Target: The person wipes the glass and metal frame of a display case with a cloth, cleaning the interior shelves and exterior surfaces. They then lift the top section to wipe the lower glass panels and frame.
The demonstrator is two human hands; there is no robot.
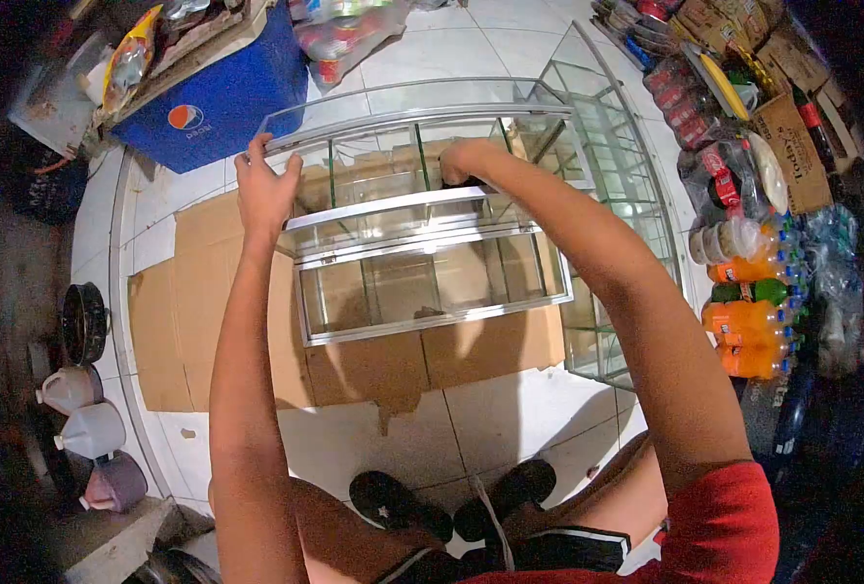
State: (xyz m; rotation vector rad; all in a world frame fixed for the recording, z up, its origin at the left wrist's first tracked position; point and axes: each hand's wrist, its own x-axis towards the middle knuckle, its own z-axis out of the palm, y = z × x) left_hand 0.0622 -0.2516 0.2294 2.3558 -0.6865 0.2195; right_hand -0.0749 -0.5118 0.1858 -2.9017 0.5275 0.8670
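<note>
A glass display case (pixel 432 320) with silver metal frames and glass dividers stands on flattened cardboard (pixel 188 311) on the tiled floor. At its upper left corner is my left hand (pixel 267 185), with thumb and fingers apart around the frame's end. My right hand (pixel 468 162) is over the case's upper compartments, its fingers curled down near a glass divider. Something dark shows under those fingers, too hidden to make out.
A blue Pepsi box (pixel 218 97) stands at upper left. Right of the case is a tall glass shelf unit (pixel 626 185). Orange soda bottles (pixel 743 336) line the right side. Plastic jugs (pixel 92 429) stand at left. My black shoes (pixel 383 496) are below.
</note>
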